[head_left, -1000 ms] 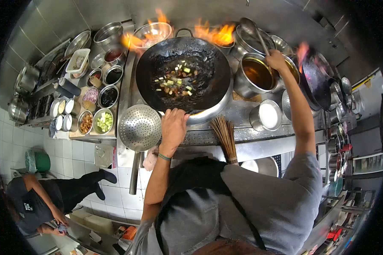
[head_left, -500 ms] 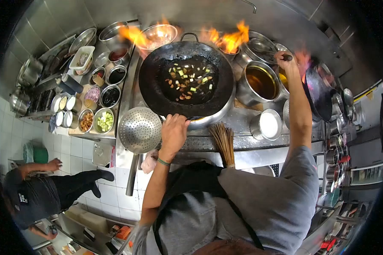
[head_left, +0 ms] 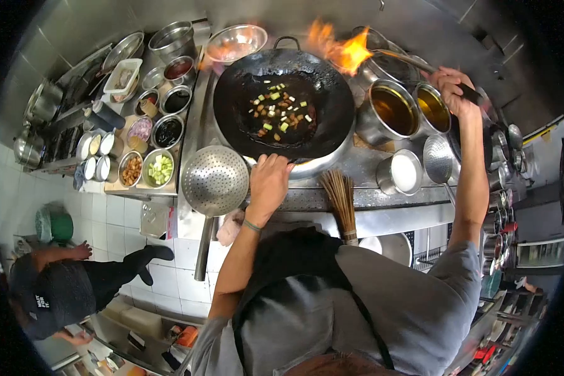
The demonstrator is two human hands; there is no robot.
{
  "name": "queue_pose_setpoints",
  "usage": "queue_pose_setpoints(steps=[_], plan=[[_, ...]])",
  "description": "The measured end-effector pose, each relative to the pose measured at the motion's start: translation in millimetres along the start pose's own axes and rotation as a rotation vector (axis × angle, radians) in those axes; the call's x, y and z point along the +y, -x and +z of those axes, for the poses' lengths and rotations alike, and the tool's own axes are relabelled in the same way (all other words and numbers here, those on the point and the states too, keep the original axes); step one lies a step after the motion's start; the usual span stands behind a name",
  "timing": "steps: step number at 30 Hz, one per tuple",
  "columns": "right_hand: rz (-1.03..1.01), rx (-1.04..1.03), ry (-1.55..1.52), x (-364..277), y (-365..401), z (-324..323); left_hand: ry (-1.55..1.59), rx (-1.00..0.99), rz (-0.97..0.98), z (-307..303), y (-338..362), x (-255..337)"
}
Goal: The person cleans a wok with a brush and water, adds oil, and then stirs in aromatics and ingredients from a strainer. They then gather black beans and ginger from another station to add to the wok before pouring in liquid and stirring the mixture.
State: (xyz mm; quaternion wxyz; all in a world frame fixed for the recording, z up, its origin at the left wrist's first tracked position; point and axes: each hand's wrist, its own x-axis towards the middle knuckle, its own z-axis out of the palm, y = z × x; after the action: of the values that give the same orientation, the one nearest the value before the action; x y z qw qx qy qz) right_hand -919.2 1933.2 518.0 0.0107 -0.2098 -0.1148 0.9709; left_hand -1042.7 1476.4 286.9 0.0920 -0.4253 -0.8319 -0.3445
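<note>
A dark wok [head_left: 332, 106] sits on the burner, with chopped green, white and brown pieces [head_left: 279, 109] spread in its middle. Closed on the wok's near rim is my left hand [head_left: 269, 182]. Over at the right, my right hand [head_left: 454, 91] grips the dark handle of a ladle [head_left: 413, 61], whose shaft runs left over a metal pan near the flame. Left of my left wrist lies a large perforated skimmer [head_left: 215, 180], its handle pointing toward me.
Flames [head_left: 351, 53] rise behind the wok. Pots of amber oil [head_left: 393, 109] stand to its right, near a pot of white contents [head_left: 406, 173]. A bamboo brush [head_left: 340, 203] lies in front. Ingredient bowls [head_left: 160, 168] stand left. Another person [head_left: 56, 288] is at lower left.
My right hand has moved right with the ladle. The wok and nearby things appear slightly shifted right. The pieces in the wok have changed arrangement. A skimmer shows more clearly at the right.
</note>
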Motion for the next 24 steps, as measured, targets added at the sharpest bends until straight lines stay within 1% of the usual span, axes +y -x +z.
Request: queue_pose_setpoints(steps=[2, 4, 8, 9, 11, 12, 14, 17, 18, 20, 22, 24], plan=[[0.012, 0.004, 0.000, 18.6, 2.2, -8.5, 0.005, -0.019, -0.006, -2.8, -0.8, 0.6], [0.052, 0.011, -0.026, 60.0, 8.7, -0.9, 0.010, -0.007, 0.001, -0.7, 0.5, -0.8], [0.130, 0.095, 0.186, 84.9, -3.3, -32.9, 0.013, -0.003, 0.015, -0.8, -1.1, -1.4], [0.123, 0.106, 0.367, 85.1, -9.8, -52.2, 0.010, -0.003, 0.018, -0.4, -0.5, -1.6], [0.018, 0.159, 0.872, 110.5, -4.8, -51.3, 0.015, 0.002, 0.020, 1.6, 0.4, -2.7], [-0.035, 0.216, 0.961, 119.2, -3.9, -53.3, 0.018, 0.005, 0.020, 2.4, 0.0, -2.8], [-0.108, 0.200, 1.123, 136.8, 5.3, -38.8, 0.010, 0.002, 0.018, 1.1, -0.9, -1.7], [-0.342, 0.309, 1.469, 128.4, 8.9, -39.0, -0.030, -0.032, -0.006, 3.9, -0.4, -3.5], [-0.397, 0.330, 1.534, 120.6, 6.9, -40.7, -0.046, -0.045, -0.012, 4.7, -0.3, -3.8], [-0.513, 0.380, 1.664, 91.1, -9.7, -48.8, -0.016, -0.004, 0.007, 4.0, -1.3, -2.2], [-0.486, 0.573, 1.991, 43.7, -42.1, -62.5, 0.007, 0.022, 0.026, 4.4, -1.8, -0.7], [-0.698, 0.746, 2.087, -2.1, -87.5, -97.2, 0.017, 0.039, 0.035, 4.6, -1.8, -0.5]])
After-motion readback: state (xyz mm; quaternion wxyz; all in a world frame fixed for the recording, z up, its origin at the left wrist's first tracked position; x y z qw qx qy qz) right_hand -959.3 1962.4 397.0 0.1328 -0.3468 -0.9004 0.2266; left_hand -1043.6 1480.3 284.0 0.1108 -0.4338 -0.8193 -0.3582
